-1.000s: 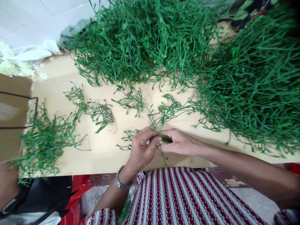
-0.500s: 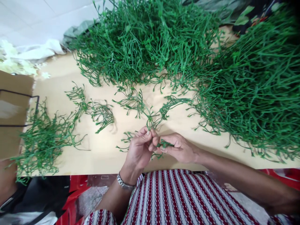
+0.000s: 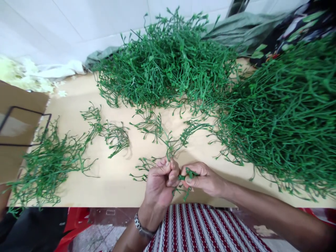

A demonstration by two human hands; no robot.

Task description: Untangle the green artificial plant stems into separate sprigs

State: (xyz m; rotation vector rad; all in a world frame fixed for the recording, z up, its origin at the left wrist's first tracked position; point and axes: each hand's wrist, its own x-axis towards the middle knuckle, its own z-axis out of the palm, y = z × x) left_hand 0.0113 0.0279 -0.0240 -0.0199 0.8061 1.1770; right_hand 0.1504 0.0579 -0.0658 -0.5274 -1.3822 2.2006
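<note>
My left hand [image 3: 161,178] pinches the stem of a green artificial plant sprig [image 3: 170,148] between thumb and fingers, near the table's front edge. Its thin branches fan out beyond the fingertips over the tabletop. Close on the right, my right hand [image 3: 203,179] is closed on a small bunched green plant piece [image 3: 191,172], whose tips stick out between thumb and forefinger. Where the two pieces meet is hidden by the fingers. Below the hands hang a few more green tips [image 3: 182,190]. Another small spray [image 3: 144,168] lies left of my left hand.
A large heap of green sprigs [image 3: 168,66] lies along the back, and another pile [image 3: 283,119] fills the right side. A smaller pile [image 3: 49,168] lies at left beside a cardboard box [image 3: 18,129] and black wire frame [image 3: 26,111]. Pale flowers [image 3: 23,75] sit back left.
The view has tilted upward, so the table and hands appear lower. My right hand has shifted slightly right of the left, and more of its bunched green piece shows.
</note>
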